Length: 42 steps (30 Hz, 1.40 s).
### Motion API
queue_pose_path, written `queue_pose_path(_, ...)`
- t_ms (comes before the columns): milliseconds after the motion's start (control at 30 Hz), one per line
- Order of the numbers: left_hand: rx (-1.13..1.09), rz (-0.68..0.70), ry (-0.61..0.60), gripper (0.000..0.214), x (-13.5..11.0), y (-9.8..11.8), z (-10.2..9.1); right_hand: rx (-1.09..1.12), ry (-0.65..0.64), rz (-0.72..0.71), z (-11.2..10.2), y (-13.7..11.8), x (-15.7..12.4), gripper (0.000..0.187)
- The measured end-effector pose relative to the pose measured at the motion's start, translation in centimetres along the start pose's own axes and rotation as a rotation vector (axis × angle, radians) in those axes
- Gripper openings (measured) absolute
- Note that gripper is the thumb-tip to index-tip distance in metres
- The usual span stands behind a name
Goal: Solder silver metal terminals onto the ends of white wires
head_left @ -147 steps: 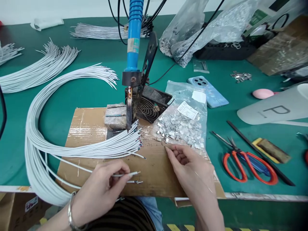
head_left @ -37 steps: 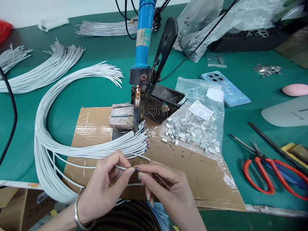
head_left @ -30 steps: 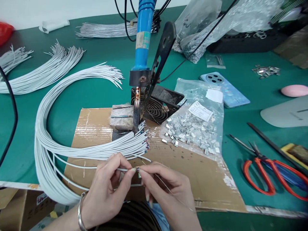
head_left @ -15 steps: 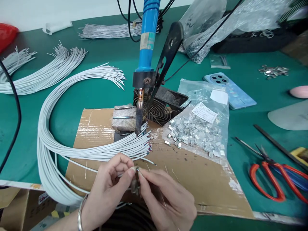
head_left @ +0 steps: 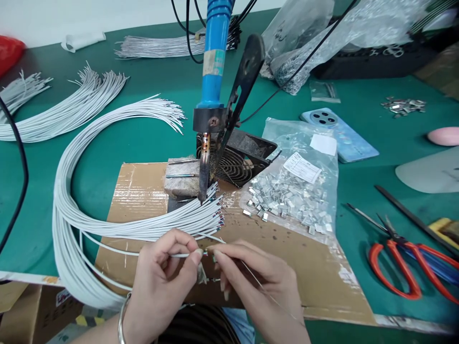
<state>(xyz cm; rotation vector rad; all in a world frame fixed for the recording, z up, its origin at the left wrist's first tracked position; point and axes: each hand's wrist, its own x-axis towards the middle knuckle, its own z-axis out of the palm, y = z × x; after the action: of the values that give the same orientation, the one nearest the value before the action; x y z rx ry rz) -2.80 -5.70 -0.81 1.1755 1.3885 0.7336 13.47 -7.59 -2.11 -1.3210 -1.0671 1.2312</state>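
The left hand [head_left: 161, 277] is closed in a pinch, thumb and forefinger gripping a white insulated wire [head_left: 182, 255] just behind its tip, with the other fingers curled under. The right hand [head_left: 261, 282] comes in from the other side, its fingertips [head_left: 217, 253] drawn together at that tip, though what they grip is too small to make out. The hands almost meet, probably to steady the short wire end between them. A thin strand [head_left: 260, 286] slants across the right hand, and a metal bangle [head_left: 122, 325] circles the left wrist.

All of this happens above the near part of a cardboard sheet [head_left: 315, 286], which seems to serve as a work surface. The wire belongs to a long curved bundle of white wires [head_left: 107, 230] whose ends fan across the sheet, apparently placed to bring them within easy reach. Just beyond these ends, at the sheet's far edge, a blue-handled soldering iron [head_left: 214, 62] stands in a holder, its tip [head_left: 203, 184] directly above them. A clear bag of small metal clips [head_left: 287, 200] lies on the sheet's right side, and red-handled scissors [head_left: 390, 267] lie to the right of the sheet.
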Motion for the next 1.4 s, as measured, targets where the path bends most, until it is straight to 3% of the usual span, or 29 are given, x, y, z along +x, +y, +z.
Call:
queue_pose_path(133, 0.015, 0.033, 0.051, 0.02, -0.2, -0.3, 0.1, 0.182, 0.105, 0.168, 0.5, -0.3, 0.0, 0.008)
queue_pose_path(300, 0.01, 0.005, 0.082, 0.019, -0.1, -0.2, 0.1, 0.189, 0.185, 0.148, 1.0, -0.5, 0.0, 0.008)
queue_pose_path(667, 0.061, 0.036, 0.149, 0.015, 0.3, 0.8, 0.1, 0.284, 0.297, 0.242, 2.0, -0.8, -0.1, 0.005)
queue_pose_path(967, 0.062, 0.075, 0.139, 0.013, 0.1, 0.7, 0.5, 0.301, 0.268, 0.239, 2.4, -0.8, 0.1, 0.007)
queue_pose_path(1233, 0.077, 0.055, 0.107, 0.013, 0.2, 0.5, -0.2, 0.312, 0.238, 0.279, 1.3, -0.8, 0.0, 0.005)
queue_pose_path(1400, 0.058, 0.057, 0.099, 0.013, 0.3, 0.4, -0.2, 0.235, 0.296, 0.235, 1.3, -0.9, -0.2, 0.013)
